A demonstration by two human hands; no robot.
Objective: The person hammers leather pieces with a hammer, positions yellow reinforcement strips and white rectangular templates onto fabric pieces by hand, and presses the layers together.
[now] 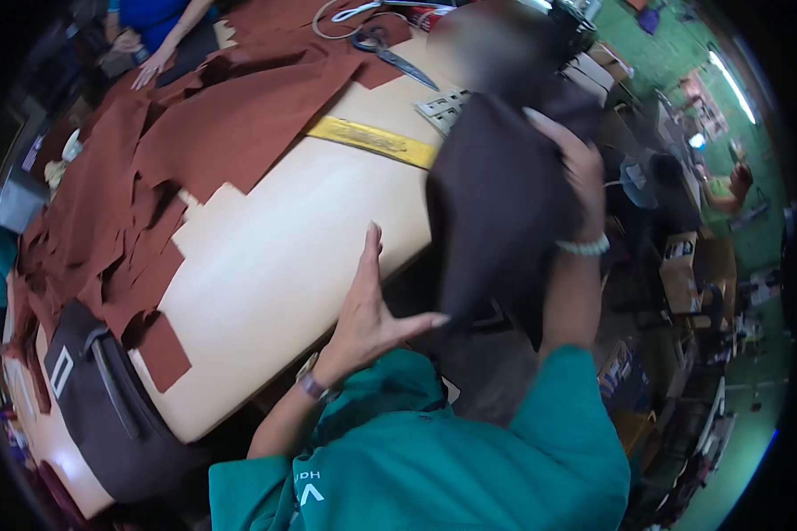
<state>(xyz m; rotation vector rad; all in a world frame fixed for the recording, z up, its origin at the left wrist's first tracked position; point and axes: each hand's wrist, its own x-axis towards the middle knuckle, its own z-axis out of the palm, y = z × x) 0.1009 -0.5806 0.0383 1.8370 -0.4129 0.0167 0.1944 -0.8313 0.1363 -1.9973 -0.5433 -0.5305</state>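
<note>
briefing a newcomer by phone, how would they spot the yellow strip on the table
Start at the big pale tabletop. Between the reddish-brown sheet on it and the dark piece in the right hand lies the narrow yellow strip. Its bright colour and long straight edges set it apart from both.

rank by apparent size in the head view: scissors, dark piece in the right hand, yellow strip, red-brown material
1. Red-brown material
2. Dark piece, perhaps enlarged by nearness to the camera
3. Yellow strip
4. Scissors
</note>
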